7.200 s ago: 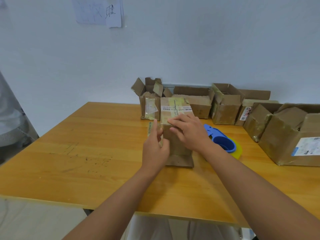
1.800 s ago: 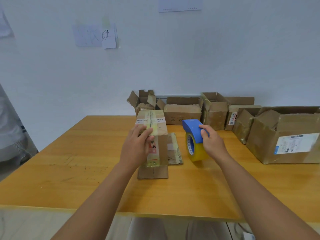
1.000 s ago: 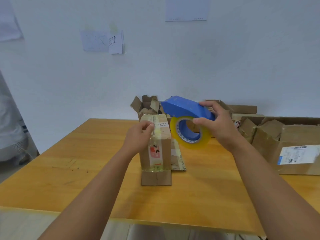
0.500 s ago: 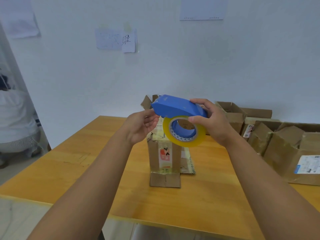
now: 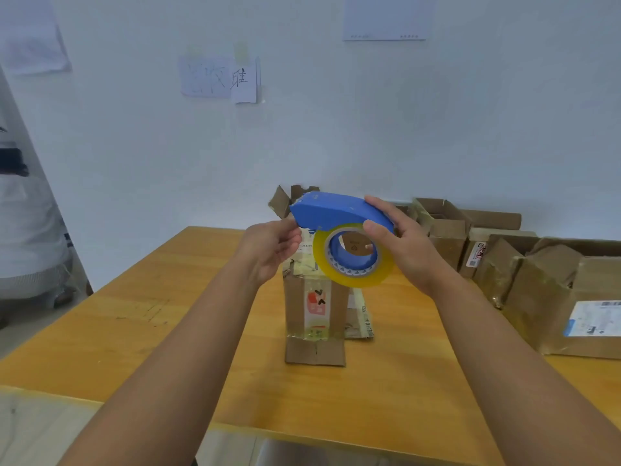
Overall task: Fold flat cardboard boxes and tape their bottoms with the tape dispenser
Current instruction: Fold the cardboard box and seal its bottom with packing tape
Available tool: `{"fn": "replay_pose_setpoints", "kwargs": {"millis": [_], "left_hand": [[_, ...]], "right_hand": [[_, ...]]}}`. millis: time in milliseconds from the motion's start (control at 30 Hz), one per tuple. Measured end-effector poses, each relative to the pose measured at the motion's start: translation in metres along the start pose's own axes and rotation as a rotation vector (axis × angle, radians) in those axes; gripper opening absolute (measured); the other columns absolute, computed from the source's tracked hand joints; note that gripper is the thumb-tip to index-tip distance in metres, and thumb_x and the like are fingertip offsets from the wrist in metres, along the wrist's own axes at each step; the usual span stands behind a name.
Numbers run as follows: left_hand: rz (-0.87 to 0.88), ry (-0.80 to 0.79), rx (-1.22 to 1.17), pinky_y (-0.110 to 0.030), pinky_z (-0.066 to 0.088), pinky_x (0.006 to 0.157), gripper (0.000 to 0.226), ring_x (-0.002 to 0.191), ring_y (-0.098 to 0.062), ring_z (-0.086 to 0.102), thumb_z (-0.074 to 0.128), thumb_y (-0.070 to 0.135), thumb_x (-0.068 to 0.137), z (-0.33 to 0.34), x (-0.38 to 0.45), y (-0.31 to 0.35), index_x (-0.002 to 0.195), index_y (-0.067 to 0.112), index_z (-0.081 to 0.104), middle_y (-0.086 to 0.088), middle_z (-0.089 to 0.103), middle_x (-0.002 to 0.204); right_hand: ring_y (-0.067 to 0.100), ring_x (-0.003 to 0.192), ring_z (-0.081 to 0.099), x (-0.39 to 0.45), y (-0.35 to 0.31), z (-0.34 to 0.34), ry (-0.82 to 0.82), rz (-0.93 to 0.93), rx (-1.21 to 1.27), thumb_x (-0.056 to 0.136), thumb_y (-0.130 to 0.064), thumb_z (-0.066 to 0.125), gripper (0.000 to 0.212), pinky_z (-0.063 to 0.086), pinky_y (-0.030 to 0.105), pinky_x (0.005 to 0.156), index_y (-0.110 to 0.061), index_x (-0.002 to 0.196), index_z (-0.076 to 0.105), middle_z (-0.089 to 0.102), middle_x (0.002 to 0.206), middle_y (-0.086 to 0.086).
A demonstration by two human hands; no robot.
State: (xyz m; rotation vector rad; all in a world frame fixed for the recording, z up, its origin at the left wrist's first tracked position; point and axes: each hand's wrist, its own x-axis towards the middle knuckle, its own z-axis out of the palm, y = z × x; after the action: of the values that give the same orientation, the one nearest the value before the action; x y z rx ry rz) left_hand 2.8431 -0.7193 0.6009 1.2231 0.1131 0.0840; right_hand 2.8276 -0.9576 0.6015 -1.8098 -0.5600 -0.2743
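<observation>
Tape dispenser [image 5: 339, 215] sits gripped in your right hand [image 5: 408, 248], raised above the upright cardboard box [image 5: 314, 307] mid-table [image 5: 134, 331]; your left hand [image 5: 270, 250] pinches at its front tip.

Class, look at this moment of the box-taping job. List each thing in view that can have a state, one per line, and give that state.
Tape dispenser: lifted off the table, above the box, in the right hand's grip.
Right hand: closed on the dispenser.
Left hand: fingertips at the dispenser's front end.
Small cardboard box: folded, standing upright on the table, not held.
Back-row boxes: top flaps open.
Large box: on the table at right, flaps partly raised.
</observation>
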Motion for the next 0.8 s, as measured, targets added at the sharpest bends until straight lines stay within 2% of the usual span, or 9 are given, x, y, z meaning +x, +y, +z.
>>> {"fn": "replay_pose_setpoints", "kwargs": {"millis": [133,200,333,433,633,800], "left_hand": [[0.107,0.079,0.078,-0.019,0.051,0.054,0.012,0.052,-0.009,0.059,0.070,0.010,0.089,-0.001,-0.001,0.006,0.090,-0.001,0.069,-0.004,0.065,0.063],[0.136,0.093,0.077,-0.019,0.052,0.055,0.011,0.053,-0.009,0.060,0.069,0.010,0.090,-0.004,-0.001,0.010,0.091,-0.001,0.069,-0.003,0.067,0.062],[0.156,0.108,0.135,-0.019,0.051,0.053,0.012,0.051,-0.009,0.059,0.069,0.012,0.091,-0.004,-0.005,0.005,0.089,0.000,0.070,-0.002,0.067,0.060],[0.167,0.201,0.130,-0.019,0.050,0.051,0.012,0.051,-0.011,0.058,0.070,0.011,0.090,-0.010,-0.006,0.003,0.084,0.002,0.068,-0.003,0.065,0.060],[0.206,0.319,0.221,-0.021,0.049,0.050,0.014,0.053,-0.012,0.057,0.067,0.012,0.091,-0.045,-0.010,-0.007,0.079,0.005,0.067,-0.003,0.064,0.063],[0.169,0.343,0.282,-0.027,0.050,0.057,0.019,0.061,-0.016,0.059,0.066,0.017,0.092,-0.047,-0.014,-0.037,0.077,0.007,0.066,-0.003,0.065,0.065]], "right_hand": [[0.010,0.110,0.063,0.006,-0.013,-0.008,0.004,-0.047,0.004,0.089,-0.035,0.071,0.046,0.054,0.023,0.088,-0.041,0.133,0.059,0.057,0.133,-0.013],[0.007,0.114,0.062,0.007,-0.019,-0.019,-0.011,-0.058,-0.002,0.090,-0.032,0.071,0.045,0.054,0.023,0.091,-0.038,0.134,0.060,0.059,0.134,-0.013],[0.002,0.113,0.062,0.002,-0.023,-0.032,-0.060,-0.045,-0.066,0.083,-0.043,0.068,0.054,0.053,0.019,0.090,-0.036,0.136,0.059,0.059,0.133,-0.016],[-0.004,0.110,0.061,-0.003,-0.022,-0.035,-0.072,-0.036,-0.101,0.080,-0.049,0.066,0.056,0.051,0.012,0.084,-0.039,0.134,0.060,0.060,0.130,-0.021],[0.002,0.114,0.062,-0.009,-0.014,-0.062,-0.090,0.015,-0.144,0.082,-0.049,0.065,0.050,0.049,0.024,0.095,-0.041,0.131,0.063,0.064,0.128,-0.018],[-0.006,0.113,0.059,-0.011,-0.011,-0.062,-0.141,0.034,-0.194,0.081,-0.050,0.073,0.044,0.044,0.020,0.094,-0.050,0.124,0.064,0.061,0.125,-0.028]]}}
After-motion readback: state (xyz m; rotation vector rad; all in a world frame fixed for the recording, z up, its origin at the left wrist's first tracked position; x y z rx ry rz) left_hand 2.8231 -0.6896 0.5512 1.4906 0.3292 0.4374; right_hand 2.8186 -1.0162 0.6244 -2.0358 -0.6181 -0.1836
